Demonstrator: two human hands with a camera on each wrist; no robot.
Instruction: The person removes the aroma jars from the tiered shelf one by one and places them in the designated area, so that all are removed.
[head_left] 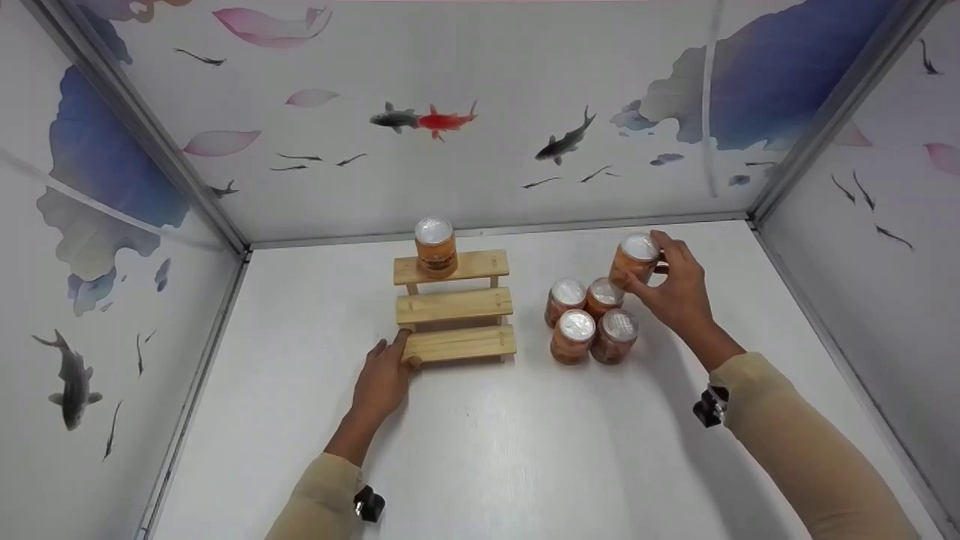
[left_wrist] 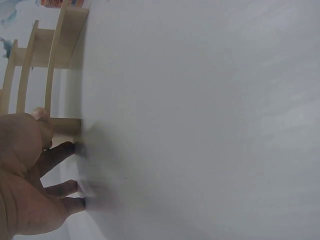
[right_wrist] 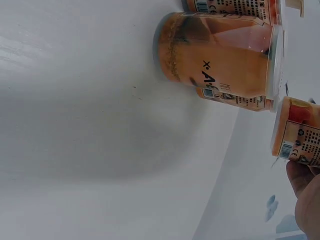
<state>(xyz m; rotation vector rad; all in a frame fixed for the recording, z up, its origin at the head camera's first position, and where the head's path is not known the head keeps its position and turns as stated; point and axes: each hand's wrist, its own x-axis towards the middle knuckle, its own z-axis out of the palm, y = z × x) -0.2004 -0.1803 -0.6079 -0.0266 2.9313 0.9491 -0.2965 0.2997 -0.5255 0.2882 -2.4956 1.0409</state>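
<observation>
The person's right hand is gripping an orange jar with a silver lid, fingers and thumb curling round its sides, and is holding it tilted just behind a cluster of four matching jars that are standing upright and touching one another on the white counter. In the right wrist view the held jar is showing at the right edge with its barcode label facing the camera and a fingertip pressing against it, while one jar of the cluster is filling the upper middle of the frame. To the left of the cluster, and apart from it, a three-step wooden rack is sitting on the counter, and a sixth jar is standing upright on the left end of its top step. The left hand is lying flat on the counter with fingers straight, its thumb touching the left end of the rack's lowest step; it is holding nothing. The left wrist view is showing that hand with fingertips on the counter beside the rack's frame. Painted fish panels are enclosing the counter on three sides.
</observation>
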